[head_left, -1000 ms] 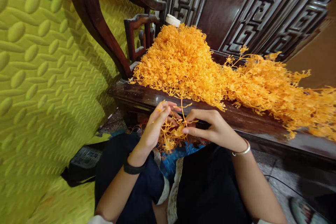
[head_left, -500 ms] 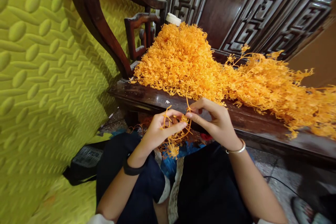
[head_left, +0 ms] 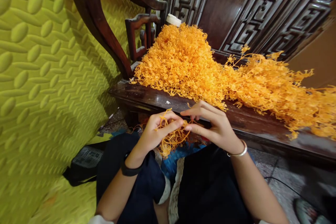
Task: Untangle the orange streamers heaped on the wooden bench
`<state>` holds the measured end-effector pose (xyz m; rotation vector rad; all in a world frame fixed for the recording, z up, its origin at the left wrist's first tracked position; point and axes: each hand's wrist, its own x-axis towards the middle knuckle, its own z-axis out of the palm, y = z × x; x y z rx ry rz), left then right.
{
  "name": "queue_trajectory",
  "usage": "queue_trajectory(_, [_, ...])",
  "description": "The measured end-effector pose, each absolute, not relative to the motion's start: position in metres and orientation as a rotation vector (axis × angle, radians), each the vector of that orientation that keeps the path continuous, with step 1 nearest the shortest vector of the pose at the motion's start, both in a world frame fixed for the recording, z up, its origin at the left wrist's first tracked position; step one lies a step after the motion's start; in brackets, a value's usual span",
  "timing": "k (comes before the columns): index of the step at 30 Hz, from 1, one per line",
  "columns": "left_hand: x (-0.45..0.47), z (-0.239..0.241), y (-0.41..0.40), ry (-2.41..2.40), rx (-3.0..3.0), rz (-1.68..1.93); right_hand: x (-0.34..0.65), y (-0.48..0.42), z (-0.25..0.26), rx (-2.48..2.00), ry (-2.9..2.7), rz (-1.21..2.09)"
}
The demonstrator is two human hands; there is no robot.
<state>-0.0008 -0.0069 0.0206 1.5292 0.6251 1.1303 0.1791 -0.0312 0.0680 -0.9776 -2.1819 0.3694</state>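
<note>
My left hand (head_left: 154,131) is closed around a small bunch of orange plastic sprigs (head_left: 172,139) that hangs down over my lap. My right hand (head_left: 212,126) pinches the same bunch from the right, thumb and fingers pressed together on a thin orange stem. Both hands meet just in front of the edge of a dark wooden bench (head_left: 147,98). A large heap of the same orange sprigs (head_left: 183,59) lies on the bench behind my hands and stretches to the right as longer branched stems (head_left: 275,87).
A carved dark wooden chair arm (head_left: 105,31) rises at the left of the bench. A carved wooden panel (head_left: 249,10) stands behind. A yellow-green padded mat (head_left: 39,77) covers the left side. A white spool (head_left: 173,20) peeks behind the heap. A dark bag (head_left: 84,164) lies by my knee.
My hands came up toward the bench edge, then settled slightly lower again. The loose stem that stuck up between them is now drawn into the bunch.
</note>
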Motion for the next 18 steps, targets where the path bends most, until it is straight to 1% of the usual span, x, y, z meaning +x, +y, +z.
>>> queue_trajectory(3, [-0.003, 0.020, -0.006, 0.597, 1.565, 1.162, 0.178, -0.033, 0.069, -0.977, -2.258, 0.456])
queue_trajectory(8, [0.005, 0.016, -0.011, 0.538, 1.398, 1.089, 0.177, -0.034, 0.068, -0.981, -2.242, 0.338])
queue_trajectory(11, [0.011, 0.015, -0.017, 0.588, 1.325, 1.144, 0.175, -0.036, 0.067, -0.967, -2.192, 0.326])
queue_trajectory(14, [0.015, 0.016, -0.021, 0.625, 1.373, 1.172, 0.172, -0.039, 0.065, -0.975, -2.074, 0.417])
queue_trajectory(18, [0.017, 0.017, -0.025, 0.542, 1.387, 1.112, 0.170, -0.041, 0.062, -1.026, -1.986, 0.636])
